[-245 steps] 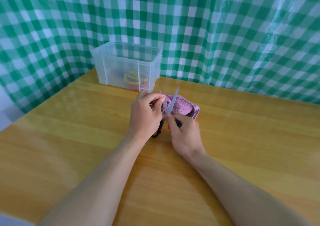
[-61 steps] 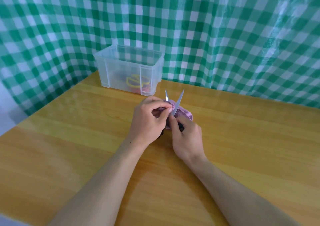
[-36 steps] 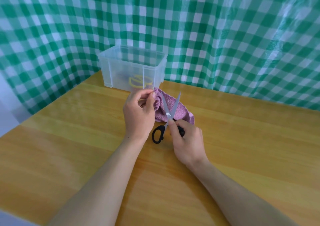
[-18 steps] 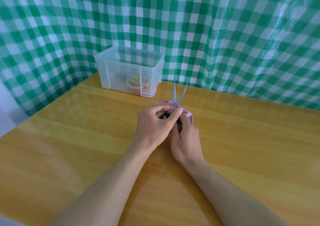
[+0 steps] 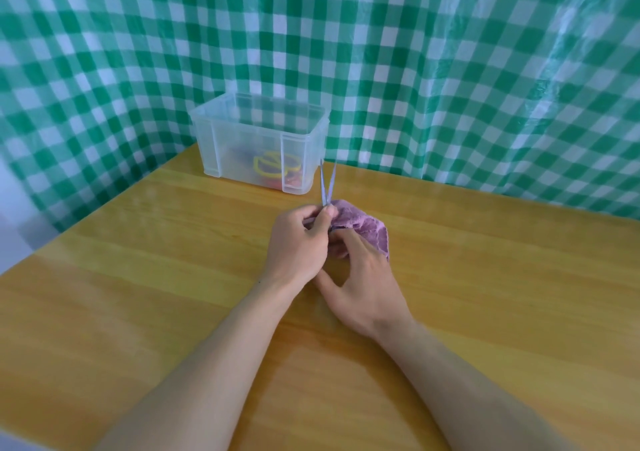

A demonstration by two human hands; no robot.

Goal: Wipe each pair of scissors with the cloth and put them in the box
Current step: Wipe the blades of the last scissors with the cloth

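Observation:
Two thin silver blades of the black-handled scissors (image 5: 327, 184) stick up, slightly parted, from between my hands at the table's middle. The handles are hidden behind my hands. My left hand (image 5: 300, 242) pinches the purple cloth (image 5: 360, 227) around the base of the blades. My right hand (image 5: 363, 284) lies below and right of it, fingers curled in under the cloth where the handles sit. The clear plastic box (image 5: 242, 128) stands behind, at the back of the table, with yellow-handled and red-handled scissors (image 5: 273, 170) inside.
The wooden table (image 5: 138, 277) spreads wide to the left and right of my hands. A green-and-white checked plastic sheet (image 5: 450, 69) hangs behind the box and wraps round the table's back and left edges.
The blades have closed to a narrow V and tipped more upright. My left hand slid down to their base with the cloth. The black handles, visible a second ago, are now covered.

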